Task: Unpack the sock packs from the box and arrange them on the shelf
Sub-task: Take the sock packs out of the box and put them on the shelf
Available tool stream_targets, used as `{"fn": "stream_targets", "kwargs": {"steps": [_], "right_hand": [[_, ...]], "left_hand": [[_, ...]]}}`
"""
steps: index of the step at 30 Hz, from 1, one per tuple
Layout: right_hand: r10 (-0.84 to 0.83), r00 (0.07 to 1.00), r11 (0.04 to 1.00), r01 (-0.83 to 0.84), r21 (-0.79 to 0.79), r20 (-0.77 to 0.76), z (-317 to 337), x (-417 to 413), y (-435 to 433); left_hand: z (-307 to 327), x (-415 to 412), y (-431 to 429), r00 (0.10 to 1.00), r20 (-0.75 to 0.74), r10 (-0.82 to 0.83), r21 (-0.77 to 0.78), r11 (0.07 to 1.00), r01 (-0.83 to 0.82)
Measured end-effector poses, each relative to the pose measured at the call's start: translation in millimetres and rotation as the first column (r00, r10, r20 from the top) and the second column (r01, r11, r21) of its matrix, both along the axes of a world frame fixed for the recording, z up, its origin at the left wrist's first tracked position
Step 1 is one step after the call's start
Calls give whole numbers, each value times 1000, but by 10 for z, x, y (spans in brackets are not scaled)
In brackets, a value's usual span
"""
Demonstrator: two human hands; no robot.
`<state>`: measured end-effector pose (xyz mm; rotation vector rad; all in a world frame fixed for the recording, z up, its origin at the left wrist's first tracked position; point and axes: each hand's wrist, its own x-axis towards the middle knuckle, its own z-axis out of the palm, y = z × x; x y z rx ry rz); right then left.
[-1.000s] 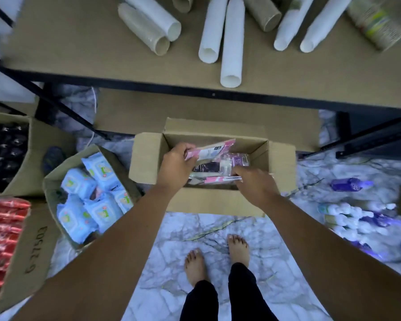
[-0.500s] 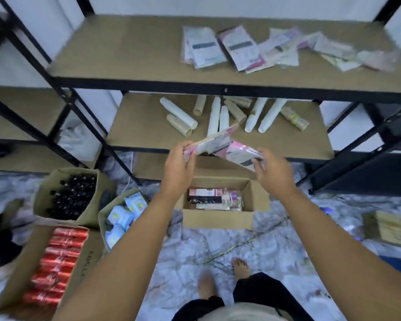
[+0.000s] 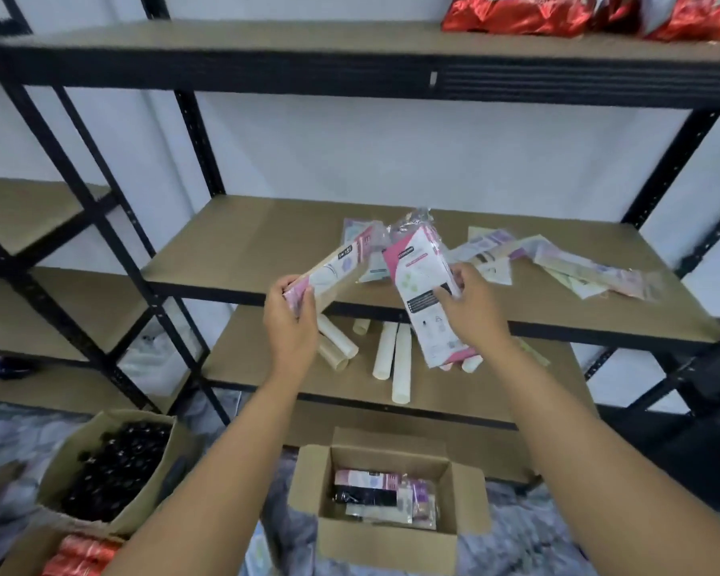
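Note:
My left hand (image 3: pixel 289 322) grips the lower end of a flat sock pack (image 3: pixel 333 266) that slants up toward the middle shelf (image 3: pixel 242 251). My right hand (image 3: pixel 470 309) pinches a white and pink sock pack (image 3: pixel 422 284), held nearly upright in front of the shelf edge. Several more sock packs (image 3: pixel 558 264) lie spread on the right part of that shelf. On the floor below stands the open cardboard box (image 3: pixel 387 538), and inside it lie more sock packs (image 3: pixel 385 494).
White and tan tubes (image 3: pixel 402 367) lie on the shelf below. Red bags (image 3: pixel 558 10) sit on the top shelf. An open box of dark bottles (image 3: pixel 113 471) and a box of red items (image 3: pixel 80 559) stand on the floor at the left. Black uprights (image 3: pixel 200 135) frame the shelves.
Both hands have lifted their sock packs out of the box and up to the middle shelf. The view has tilted up from the floor to the shelving.

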<state>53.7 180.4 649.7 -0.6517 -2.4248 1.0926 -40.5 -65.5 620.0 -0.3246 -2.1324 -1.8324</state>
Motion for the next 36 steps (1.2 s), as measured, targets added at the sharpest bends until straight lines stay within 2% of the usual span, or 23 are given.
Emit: {"fn": "stream_targets", "kwargs": {"steps": [5,10,12,14,18,19,21,23,25,30,33,36], "right_hand": [[-68,997,976,73,-205,30,67,-768,422],[-29,990,976,58,-209,138,-46,-1454,738],[-16,986,974,53,-218,167,-104,-1679,804],[-11,976,985,47,-166,216,-162,-1866,852],[-81,948,995,60,78,309,-295,-2073,931],[-117,931,987,71,144,346,-331,-2094,946],[-190,878,957,65,284,439,-395,-2115,967],[-210,852,928,19,373,479,-466,-2116,978],[-192,857,898,-45,439,479,-525,-2123,992],[-174,878,858,-86,506,445,-472,-1985,879],[-77,964,822,-82,564,253,-436,-1631,660],[38,999,777,-51,627,34,-539,-1137,357]], "left_hand": [[42,-635,479,988,151,34,88,995,-47],[-40,-1431,941,931,363,44,196,973,-122],[-122,-1714,1043,906,420,61,169,975,-143],[-214,-1950,1092,895,433,106,63,987,-147],[-345,-2097,1135,907,364,211,-243,962,-126],[-390,-2081,1135,912,311,268,-357,922,-149],[-497,-2031,1120,922,152,357,-604,772,-199],[-598,-2013,1092,945,34,324,-751,633,-190],[-640,-2033,1070,975,-5,223,-798,586,-138],[-523,-1926,1039,992,-22,124,-784,613,-94],[-417,-1631,942,976,-215,4,-800,573,-179],[-375,-1170,765,944,-312,-106,-793,576,-198]]}}
